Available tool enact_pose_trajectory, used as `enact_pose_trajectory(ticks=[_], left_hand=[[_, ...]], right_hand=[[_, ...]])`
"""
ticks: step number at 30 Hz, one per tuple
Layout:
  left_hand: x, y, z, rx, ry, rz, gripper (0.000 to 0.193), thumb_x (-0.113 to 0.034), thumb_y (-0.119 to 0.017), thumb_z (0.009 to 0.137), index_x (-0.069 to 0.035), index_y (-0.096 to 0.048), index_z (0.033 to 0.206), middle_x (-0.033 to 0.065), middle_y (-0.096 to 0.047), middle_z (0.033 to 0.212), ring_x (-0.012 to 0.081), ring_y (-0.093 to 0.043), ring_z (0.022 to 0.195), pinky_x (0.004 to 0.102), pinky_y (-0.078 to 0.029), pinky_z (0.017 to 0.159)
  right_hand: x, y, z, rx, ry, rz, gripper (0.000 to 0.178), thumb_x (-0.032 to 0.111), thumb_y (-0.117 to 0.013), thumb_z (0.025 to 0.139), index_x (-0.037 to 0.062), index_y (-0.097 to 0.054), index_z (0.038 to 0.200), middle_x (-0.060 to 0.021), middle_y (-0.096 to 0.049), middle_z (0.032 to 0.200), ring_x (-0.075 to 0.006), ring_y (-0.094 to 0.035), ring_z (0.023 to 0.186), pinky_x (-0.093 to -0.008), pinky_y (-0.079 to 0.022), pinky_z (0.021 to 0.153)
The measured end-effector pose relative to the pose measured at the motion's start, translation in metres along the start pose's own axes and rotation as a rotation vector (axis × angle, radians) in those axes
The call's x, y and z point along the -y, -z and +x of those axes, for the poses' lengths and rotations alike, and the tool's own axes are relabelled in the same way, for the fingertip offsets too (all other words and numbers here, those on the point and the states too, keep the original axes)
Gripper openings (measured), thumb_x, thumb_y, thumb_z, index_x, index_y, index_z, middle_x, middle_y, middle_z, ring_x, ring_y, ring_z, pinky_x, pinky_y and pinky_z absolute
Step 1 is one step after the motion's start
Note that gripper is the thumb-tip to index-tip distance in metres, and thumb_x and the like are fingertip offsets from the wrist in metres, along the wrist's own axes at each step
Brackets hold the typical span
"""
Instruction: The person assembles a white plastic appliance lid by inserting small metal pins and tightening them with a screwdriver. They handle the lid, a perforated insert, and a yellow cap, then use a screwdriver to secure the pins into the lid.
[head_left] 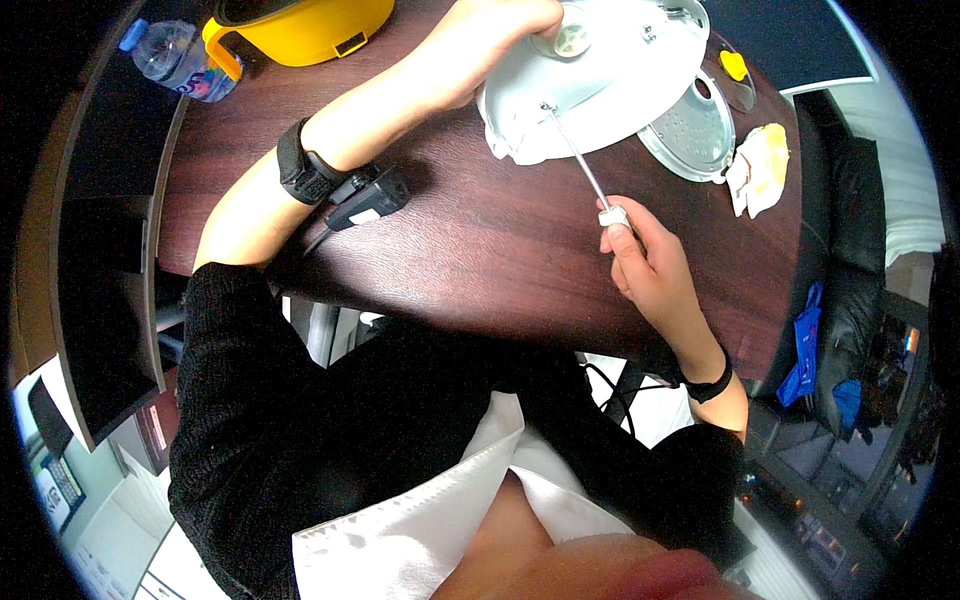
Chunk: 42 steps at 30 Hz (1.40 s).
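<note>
My left hand [490, 45] is closed on the near-left rim of a white oval plastic cover [610, 85], its thumb by a round fitting [572, 38]. The cover is tilted, showing its inner side with metal screw posts. From the right, my right hand [650, 268] grips a screwdriver [580, 160] by its pale handle. The screwdriver's tip meets a small screw post [547, 107] near the cover's lower left edge. Just right of the cover, partly behind it, lies a grey perforated metal disc [692, 135].
A yellow pot [310, 35] with a handle and a capped water bottle [180, 62] stand at the far left of the brown table [450, 250]. A black box-shaped device [368, 200] sits beside my left forearm. At right are a crumpled wrapper [758, 172] and a small yellow piece [733, 66].
</note>
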<state>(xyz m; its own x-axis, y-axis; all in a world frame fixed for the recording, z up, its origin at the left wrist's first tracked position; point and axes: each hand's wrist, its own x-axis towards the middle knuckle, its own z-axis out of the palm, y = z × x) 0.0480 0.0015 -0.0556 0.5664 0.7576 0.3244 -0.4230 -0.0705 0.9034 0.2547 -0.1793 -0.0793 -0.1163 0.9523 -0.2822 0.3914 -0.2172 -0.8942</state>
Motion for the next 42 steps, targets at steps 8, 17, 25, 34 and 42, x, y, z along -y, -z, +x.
enact_pose_trajectory(ticks=[8,17,25,34,42], left_hand=[[0.005,0.002,0.003,-0.008,-0.123,0.079,0.055,-0.022,-0.055,0.082,0.007,-0.044,0.128,0.0131,-0.056,0.116,0.0160,-0.054,0.104,0.0288,-0.047,0.088],[0.009,0.010,0.001,0.158,0.073,-0.002,0.062,-0.023,-0.059,0.081,0.008,-0.041,0.132,0.0136,-0.057,0.117,0.0170,-0.055,0.103,0.0295,-0.046,0.090],[0.003,-0.004,-0.006,0.144,-0.012,0.086,0.069,-0.029,-0.062,0.080,0.007,-0.039,0.133,0.0133,-0.054,0.119,0.0166,-0.054,0.105,0.0296,-0.047,0.089],[0.022,-0.001,-0.006,0.148,-0.105,-0.074,0.072,-0.038,-0.065,0.082,0.006,-0.040,0.132,0.0119,-0.055,0.119,0.0157,-0.055,0.104,0.0294,-0.047,0.089],[0.014,-0.001,-0.004,0.166,-0.056,0.056,0.072,-0.040,-0.065,0.083,0.007,-0.040,0.132,0.0129,-0.055,0.119,0.0166,-0.054,0.106,0.0300,-0.047,0.089]], right_hand=[[0.006,-0.008,0.004,0.084,-0.202,0.465,0.032,0.019,-0.041,0.100,-0.0012,-0.048,0.124,-0.0037,-0.050,0.081,-0.0052,-0.045,0.049,-0.0201,-0.034,0.038],[-0.012,-0.006,0.002,0.037,-0.108,0.090,0.033,0.026,-0.038,0.101,-0.0003,-0.054,0.114,-0.0013,-0.051,0.074,-0.0059,-0.048,0.047,-0.0200,-0.037,0.038],[-0.007,-0.005,-0.002,0.033,-0.162,0.155,0.033,0.030,-0.039,0.101,0.0014,-0.056,0.106,-0.0006,-0.051,0.071,-0.0055,-0.047,0.046,-0.0203,-0.036,0.038],[-0.007,-0.016,0.001,0.100,-0.259,0.497,0.037,0.032,-0.035,0.102,-0.0007,-0.052,0.108,-0.0035,-0.049,0.072,-0.0065,-0.043,0.044,-0.0216,-0.033,0.035],[-0.014,-0.021,0.002,0.095,-0.212,0.534,0.036,0.031,-0.037,0.102,-0.0011,-0.052,0.110,-0.0030,-0.049,0.072,-0.0068,-0.043,0.043,-0.0221,-0.034,0.035]])
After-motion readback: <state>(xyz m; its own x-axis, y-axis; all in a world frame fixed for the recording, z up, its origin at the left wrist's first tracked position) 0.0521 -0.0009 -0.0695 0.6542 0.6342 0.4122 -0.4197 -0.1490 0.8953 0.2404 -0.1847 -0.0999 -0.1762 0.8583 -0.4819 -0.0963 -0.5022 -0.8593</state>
